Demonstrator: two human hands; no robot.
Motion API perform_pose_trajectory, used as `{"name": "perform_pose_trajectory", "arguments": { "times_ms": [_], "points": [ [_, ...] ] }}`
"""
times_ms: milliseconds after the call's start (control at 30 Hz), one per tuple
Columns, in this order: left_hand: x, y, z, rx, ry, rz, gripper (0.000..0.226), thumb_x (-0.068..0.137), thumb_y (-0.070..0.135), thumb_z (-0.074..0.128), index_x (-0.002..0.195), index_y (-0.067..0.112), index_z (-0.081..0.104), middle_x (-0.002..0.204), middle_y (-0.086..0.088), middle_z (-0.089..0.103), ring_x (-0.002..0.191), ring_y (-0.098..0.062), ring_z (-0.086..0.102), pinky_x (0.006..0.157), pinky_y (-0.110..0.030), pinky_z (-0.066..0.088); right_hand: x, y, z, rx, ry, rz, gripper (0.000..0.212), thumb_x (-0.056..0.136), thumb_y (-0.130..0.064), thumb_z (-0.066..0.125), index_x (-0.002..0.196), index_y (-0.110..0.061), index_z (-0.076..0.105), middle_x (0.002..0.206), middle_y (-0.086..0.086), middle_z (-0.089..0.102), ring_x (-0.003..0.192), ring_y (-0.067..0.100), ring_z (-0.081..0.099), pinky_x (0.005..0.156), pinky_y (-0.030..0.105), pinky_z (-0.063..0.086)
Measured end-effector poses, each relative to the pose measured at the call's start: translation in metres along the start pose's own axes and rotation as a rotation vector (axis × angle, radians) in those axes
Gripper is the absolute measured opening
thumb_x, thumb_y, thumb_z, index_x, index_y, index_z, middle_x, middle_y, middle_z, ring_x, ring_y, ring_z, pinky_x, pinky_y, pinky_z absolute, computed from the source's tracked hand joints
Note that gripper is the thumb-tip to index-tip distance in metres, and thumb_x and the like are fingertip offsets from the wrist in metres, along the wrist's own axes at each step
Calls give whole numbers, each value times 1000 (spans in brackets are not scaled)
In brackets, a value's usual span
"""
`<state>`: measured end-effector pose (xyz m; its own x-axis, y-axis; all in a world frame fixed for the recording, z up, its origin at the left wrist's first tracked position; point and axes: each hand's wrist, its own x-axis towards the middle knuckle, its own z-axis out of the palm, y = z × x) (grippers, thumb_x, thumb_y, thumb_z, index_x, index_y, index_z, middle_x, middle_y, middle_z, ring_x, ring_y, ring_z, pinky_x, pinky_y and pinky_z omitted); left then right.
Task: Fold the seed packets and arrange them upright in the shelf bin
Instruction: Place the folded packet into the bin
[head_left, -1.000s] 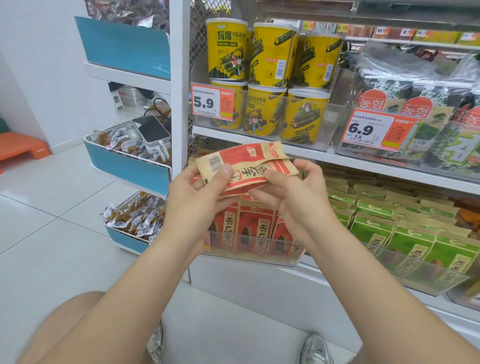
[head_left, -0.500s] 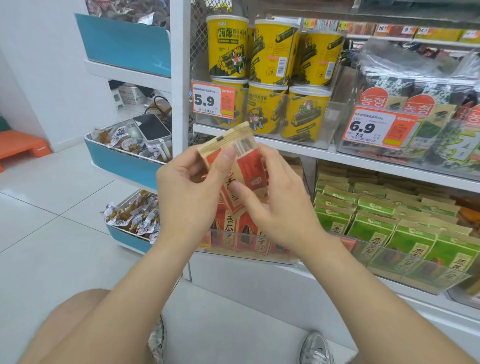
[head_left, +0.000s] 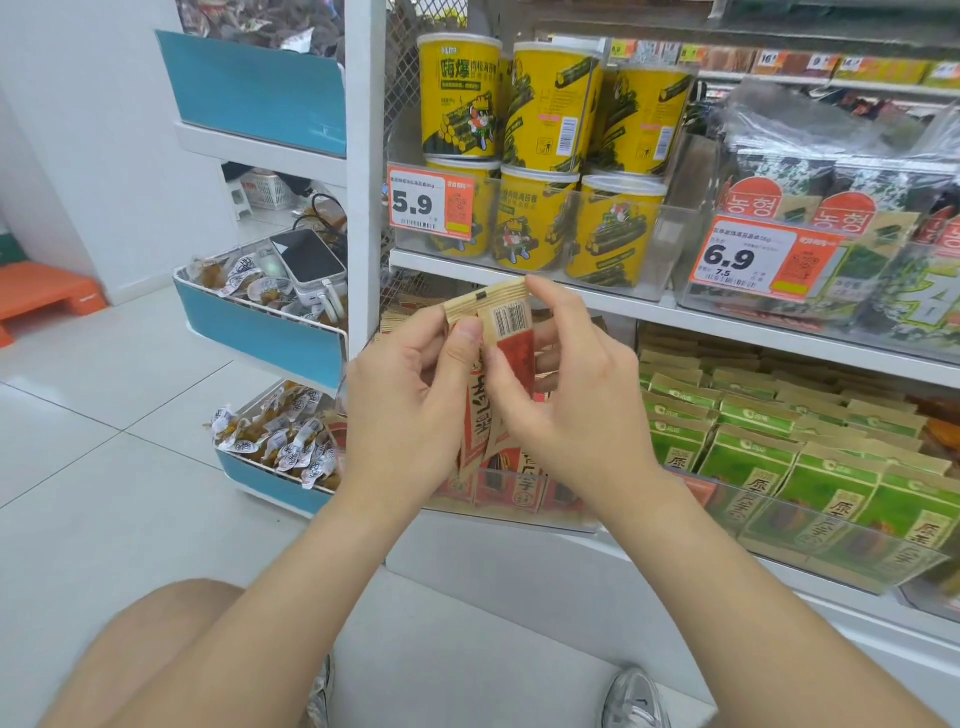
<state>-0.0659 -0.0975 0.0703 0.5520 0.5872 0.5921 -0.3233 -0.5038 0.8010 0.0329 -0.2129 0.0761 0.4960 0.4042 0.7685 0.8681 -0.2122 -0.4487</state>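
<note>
The red-and-tan paper seed packet stands upright in the air, just above and in front of the clear plastic shelf bin. It is folded lengthwise into a narrow strip. Its tan back panel faces the camera with a barcode, and a tan sealed band runs across the top. The left hand pinches its left edge, and the right hand pinches its right side and top corner. Inside the bin, matching red seed packets stand upright in a row behind the clear front wall.
</note>
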Motion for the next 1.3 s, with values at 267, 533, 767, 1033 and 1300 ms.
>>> {"name": "perform_pose_trajectory", "arguments": {
  "times_ms": [267, 533, 767, 1033, 1300],
  "points": [
    [-4, 5, 3, -45, -68, -6, 30, 113, 23, 56, 105, 12, 82, 88, -2, 79, 87, -27, 74, 74, -46, 61, 2, 10, -4, -45, 9, 27, 46, 96, -51, 68, 131, -21, 70, 79, -7, 74, 69, 13, 73, 69, 40, 61],
    [-2, 11, 6, -136, -59, -89, 22, 110, 21, 61, 112, 20, 82, 91, 7, 83, 87, -12, 79, 78, -33, 64, 2, 9, 1, 23, 9, 89, 25, 102, -36, 61, 118, -29, 79, 88, -12, 80, 75, 12, 76, 76, 45, 61],
    [2, 7, 5, -138, -67, -142, 25, 111, 27, 58, 111, 20, 82, 84, -8, 80, 78, -36, 75, 72, -56, 62, 4, 7, 3, 220, -57, 281, 14, 105, -28, 67, 94, -34, 70, 82, -15, 77, 79, 5, 74, 77, 44, 62],
    [6, -1, 8, -356, 48, -357, 24, 113, 25, 54, 115, 6, 69, 100, -23, 79, 95, -40, 78, 92, -64, 61, -5, -2, -4, -17, -307, -56, 64, 92, -49, 70, 153, -39, 54, 161, 0, 48, 144, 19, 51, 111, 41, 51],
    [14, -8, -1, -310, -10, -401, 21, 112, 18, 58, 132, 19, 64, 101, -8, 81, 91, -20, 79, 82, -42, 67, -7, 11, 7, -256, -707, -62, 75, 110, -24, 44, 172, -27, 2, 180, 9, 0, 166, 34, 6, 133, 52, 20]
  ]
}}
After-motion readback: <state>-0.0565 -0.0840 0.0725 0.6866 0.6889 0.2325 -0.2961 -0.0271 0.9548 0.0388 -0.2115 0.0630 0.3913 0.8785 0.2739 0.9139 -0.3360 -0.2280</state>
